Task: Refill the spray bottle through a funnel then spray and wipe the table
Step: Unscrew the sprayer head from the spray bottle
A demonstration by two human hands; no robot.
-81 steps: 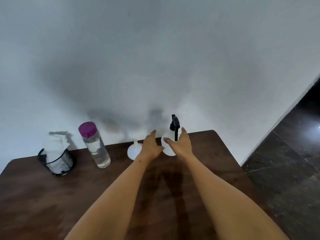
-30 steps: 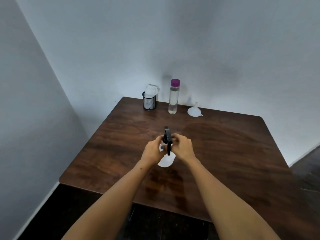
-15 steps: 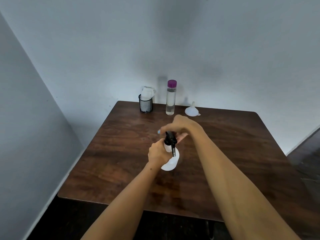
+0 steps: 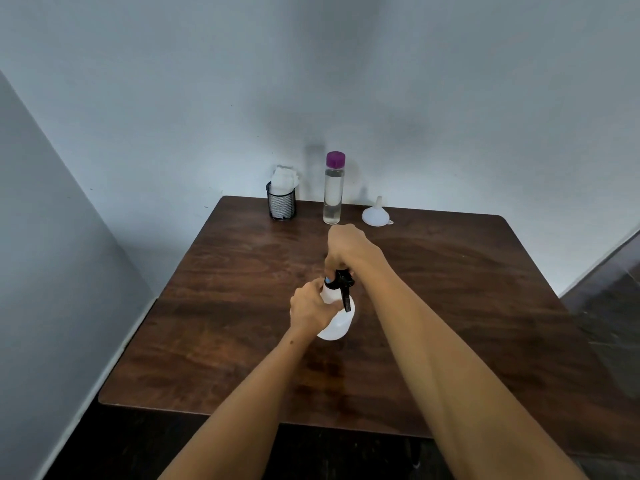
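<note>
Spray bottle [image 4: 335, 320]: white body, black trigger head [image 4: 344, 285], upright near the middle of the table [image 4: 214, 306]. Left hand [image 4: 309, 310] is wrapped around the bottle's neck and shoulder, closed on it. Right hand [image 4: 348, 249] is clenched over the top of the trigger head from above. Reads as unscrewing the head; whether the thread has loosened, cannot tell.

Progress, judged: early. Head is on the bottle, so nothing is poured yet. Funnel [image 4: 376, 213] lies untouched at the far edge, spout up. Water bottle [image 4: 334, 188], purple cap on, stands just left of it, mostly full. Mesh cup [image 4: 281, 203] with white cloth [image 4: 284, 178] sits further left, also untouched. Left to do: head off, funnel in, pour, recap, spray, wipe.

Room: all three supplies line the far edge against the wall [image 4: 346, 81]. The bottle stands well apart from every table edge. Wide bare wood on both sides and toward the near edge. Another wall runs close along the table's left side; open floor to the right.
</note>
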